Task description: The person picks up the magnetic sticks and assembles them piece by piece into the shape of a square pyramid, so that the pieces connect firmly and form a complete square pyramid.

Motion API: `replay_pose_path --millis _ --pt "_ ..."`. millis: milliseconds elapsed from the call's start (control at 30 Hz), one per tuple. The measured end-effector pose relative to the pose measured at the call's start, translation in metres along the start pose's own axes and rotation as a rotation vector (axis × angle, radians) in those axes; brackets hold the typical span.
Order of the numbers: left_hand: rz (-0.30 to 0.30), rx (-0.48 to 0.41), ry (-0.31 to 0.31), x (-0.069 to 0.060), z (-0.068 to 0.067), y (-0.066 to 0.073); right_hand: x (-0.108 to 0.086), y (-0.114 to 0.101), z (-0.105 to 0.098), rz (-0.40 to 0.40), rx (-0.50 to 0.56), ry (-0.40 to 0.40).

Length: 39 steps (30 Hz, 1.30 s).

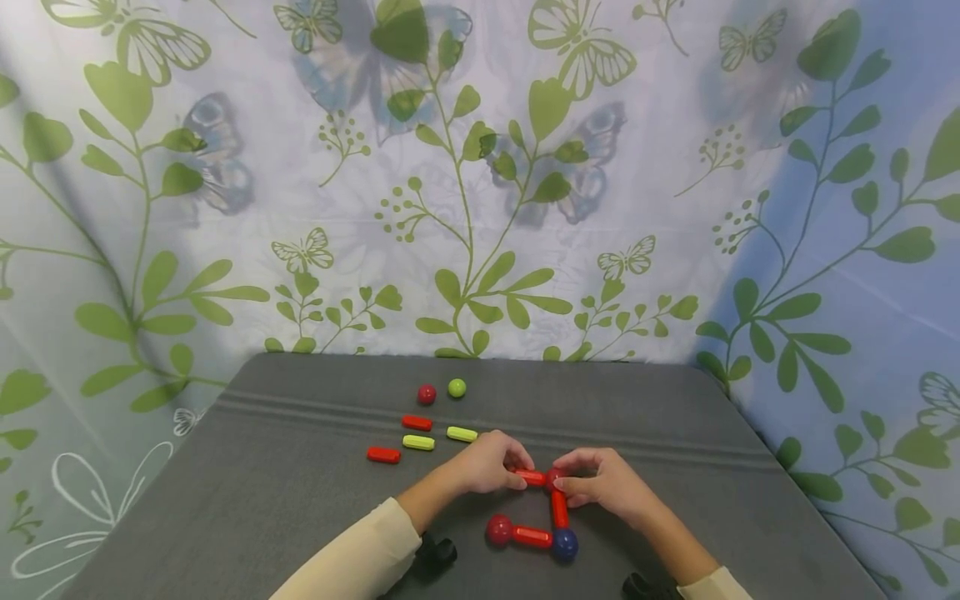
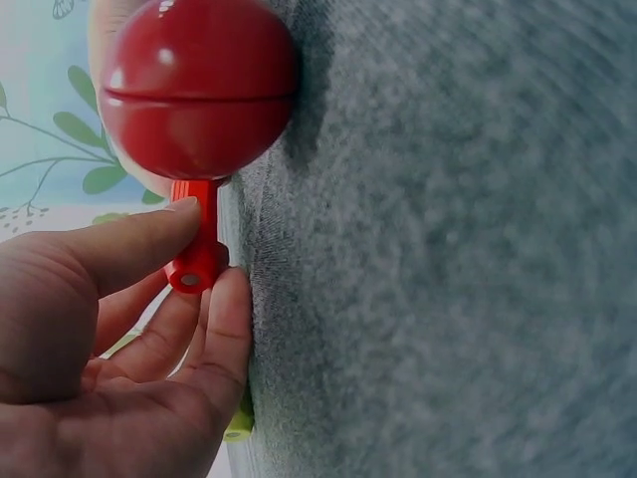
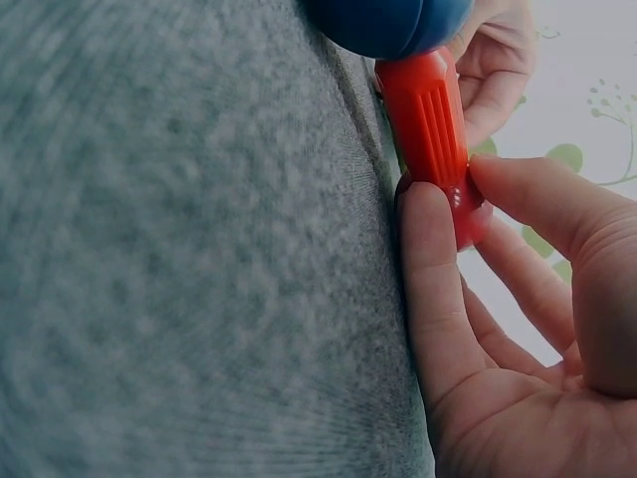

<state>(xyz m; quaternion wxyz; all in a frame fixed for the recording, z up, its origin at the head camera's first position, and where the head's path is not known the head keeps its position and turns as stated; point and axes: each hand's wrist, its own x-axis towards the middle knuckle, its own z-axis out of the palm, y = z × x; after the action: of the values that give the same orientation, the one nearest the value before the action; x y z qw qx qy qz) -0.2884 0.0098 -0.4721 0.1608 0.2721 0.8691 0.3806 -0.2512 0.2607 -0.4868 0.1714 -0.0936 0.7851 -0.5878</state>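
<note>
Between its thumb and fingers, my left hand [image 1: 489, 463] pinches a red rod [image 1: 532, 477], whose near end shows a small metal disc in the left wrist view. The rod's other end meets a red ball [image 1: 555, 477], which my right hand [image 1: 609, 487] grips with thumb and fingertips; that ball is partly hidden by the fingers. From it a second red rod [image 1: 559, 509] runs toward the near side to a blue ball [image 1: 565, 544]. A third red rod [image 1: 532, 537] joins the blue ball to another red ball [image 1: 499, 530] on the left.
Left of the hands on the grey table [image 1: 300, 467] lie two loose red rods [image 1: 384, 455] and two yellow-green rods [image 1: 418, 442]. Behind them sit a loose red ball [image 1: 427, 394] and a green ball [image 1: 457, 387]. A leaf-patterned curtain [image 1: 480, 208] hangs behind the table.
</note>
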Motion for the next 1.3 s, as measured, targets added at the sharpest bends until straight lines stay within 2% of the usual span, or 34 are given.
replay_pose_path --millis 400,600,733,900,1067,1200,1300 --pt "0.011 -0.024 -0.003 -0.002 -0.003 -0.002 0.001 0.002 -0.001 -0.009 0.007 -0.008" --pt "0.041 -0.019 0.018 -0.004 -0.014 -0.008 0.000 0.001 -0.001 -0.018 -0.001 -0.009" --pt "0.072 0.022 0.089 -0.004 -0.031 -0.013 -0.001 0.000 0.000 -0.027 -0.003 -0.011" --pt "0.114 0.065 0.216 0.003 -0.063 -0.025 -0.001 0.001 0.000 -0.023 0.001 -0.006" --pt "0.107 0.073 0.311 0.015 -0.090 -0.046 -0.001 -0.001 0.000 -0.015 0.004 -0.003" --pt "0.078 0.059 0.367 0.024 -0.102 -0.061 -0.002 -0.002 0.001 -0.016 0.012 -0.001" --pt "0.052 0.048 0.382 0.027 -0.108 -0.068 -0.003 -0.002 0.002 -0.022 0.018 -0.004"
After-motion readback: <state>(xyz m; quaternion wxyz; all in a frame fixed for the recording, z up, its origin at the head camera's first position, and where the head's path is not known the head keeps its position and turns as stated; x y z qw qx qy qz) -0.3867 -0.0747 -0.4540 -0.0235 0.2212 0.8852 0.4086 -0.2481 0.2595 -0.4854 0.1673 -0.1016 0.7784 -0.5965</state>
